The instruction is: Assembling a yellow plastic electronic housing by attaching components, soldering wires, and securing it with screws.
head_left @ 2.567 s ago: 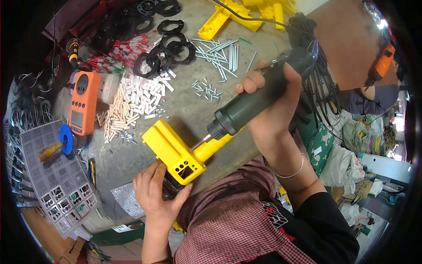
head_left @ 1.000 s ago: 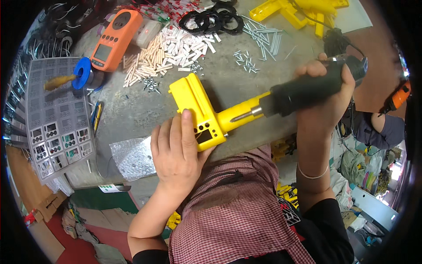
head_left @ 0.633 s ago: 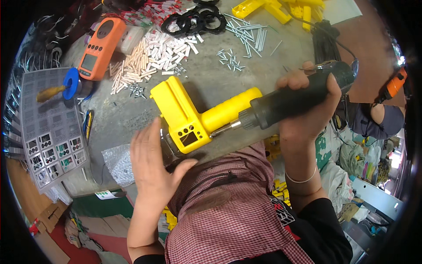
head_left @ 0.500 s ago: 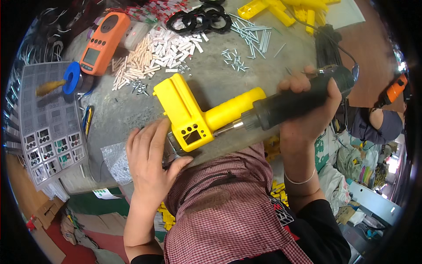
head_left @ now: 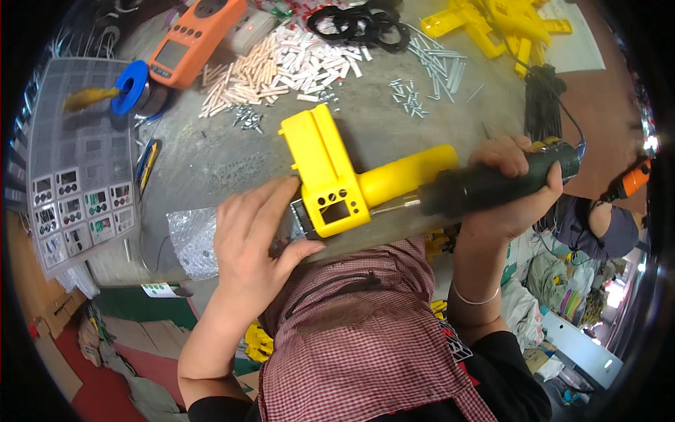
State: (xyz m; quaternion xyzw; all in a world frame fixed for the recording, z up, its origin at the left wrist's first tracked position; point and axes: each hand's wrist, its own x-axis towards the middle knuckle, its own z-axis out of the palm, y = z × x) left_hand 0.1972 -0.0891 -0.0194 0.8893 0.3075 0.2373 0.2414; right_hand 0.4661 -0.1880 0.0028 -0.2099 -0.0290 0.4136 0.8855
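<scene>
Gripping: right hand point(head_left: 508, 213) has fingers and thumb wrapped around the dark power screwdriver point(head_left: 485, 188). Left hand point(head_left: 249, 243) cups the clear-and-black end piece point(head_left: 302, 218) of the yellow casing point(head_left: 325, 158), thumb spread from fingers; whether it clamps or only braces, cannot tell. Metal bit point(head_left: 399, 205) points at the casing's side, beside the handle's base; contact with a screw head not resolvable. Casing lies on the workbench point(head_left: 232, 151), near the front edge. Step in hand, judged: driving a side screw. Next move likely calls for a straight bit and a steadied casing. Farther out: short screws point(head_left: 409, 98), long screws point(head_left: 439, 67).
</scene>
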